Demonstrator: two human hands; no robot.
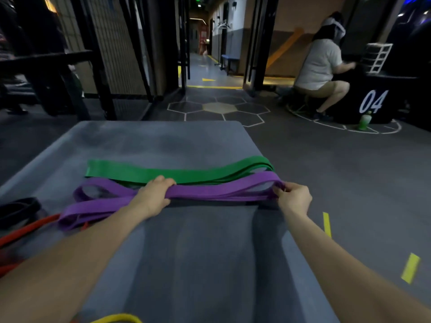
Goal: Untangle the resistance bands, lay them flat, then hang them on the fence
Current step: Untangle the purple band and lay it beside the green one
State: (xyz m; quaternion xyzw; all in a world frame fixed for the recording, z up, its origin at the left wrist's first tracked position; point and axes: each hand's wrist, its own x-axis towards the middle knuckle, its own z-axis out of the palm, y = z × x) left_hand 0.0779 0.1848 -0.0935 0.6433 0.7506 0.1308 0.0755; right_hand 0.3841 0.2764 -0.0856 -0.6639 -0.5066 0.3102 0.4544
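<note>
We hold the purple band (210, 191) over the grey mat (198, 252) | left hand (152, 198) grips its middle | right hand (294, 198) pinches its end, seemingly | green band (163, 173) lies flat just beyond.

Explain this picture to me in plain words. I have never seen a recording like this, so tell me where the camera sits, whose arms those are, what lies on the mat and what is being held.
There is no machine here. The single picture comes from a wide-angle camera worn on a person's head, looking forward and down, so the two bare arms are that person's own. On a grey mat lies a green band, folded flat. Nearer, the left hand grips the middle of a purple band, and the right hand pinches its right end, holding it straight. At the left edge lie black and red bands; a yellow one shows at the bottom. Another person crouches in the background.
</note>
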